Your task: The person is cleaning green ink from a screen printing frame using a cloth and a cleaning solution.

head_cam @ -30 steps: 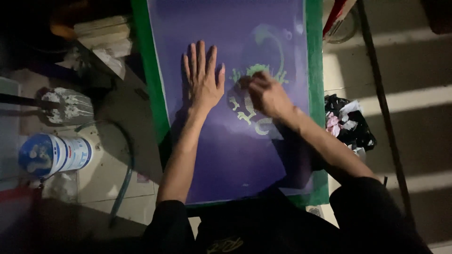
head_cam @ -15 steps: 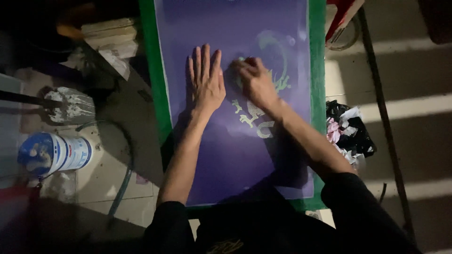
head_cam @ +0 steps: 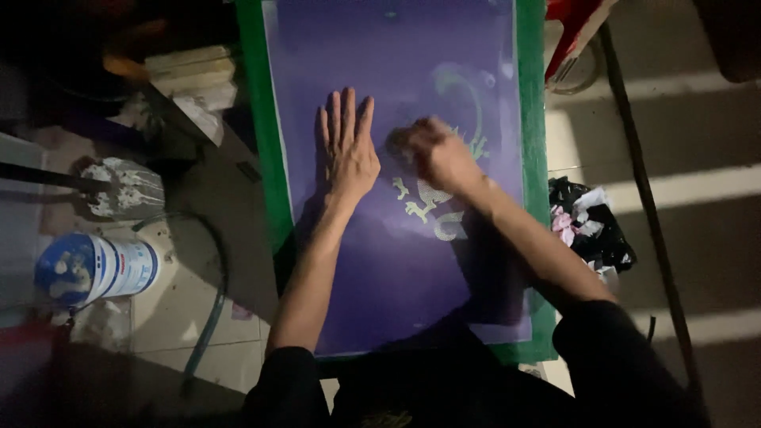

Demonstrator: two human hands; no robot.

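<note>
Purple screen (head_cam: 396,261), one item, mesh stretched in a green frame (head_cam: 529,111), lying flat before me and running from my dark-sleeved chest away to the top of the view. Nearest me I log both forearms crossing the lower mesh. Left hand (head_cam: 349,147): palm down, fingers straight and close together, pressed flat on the mesh just left of the design, gripping nothing. Right hand (head_cam: 437,154): curled with fingers bunched, knuckles up, resting on the pale green design (head_cam: 432,202); whether it pinches some small pad or cloth I cannot tell, since the fingertips are hidden. Design: a curling figure, lower part showing below the right hand, a faint arc above it. Left of the frame, on the tiled floor (head_cam: 166,309): one blue and white can (head_cam: 95,269) on its side, a thin hose (head_cam: 208,317) curving past it, a white-smeared scraper (head_cam: 123,190) farther off, stacked pale blocks (head_cam: 194,71) beyond. Right of the frame: a heap of dark and pink rags (head_cam: 590,222), a dark slanting rod (head_cam: 642,174), and a red object (head_cam: 575,32) at the far corner.
</note>
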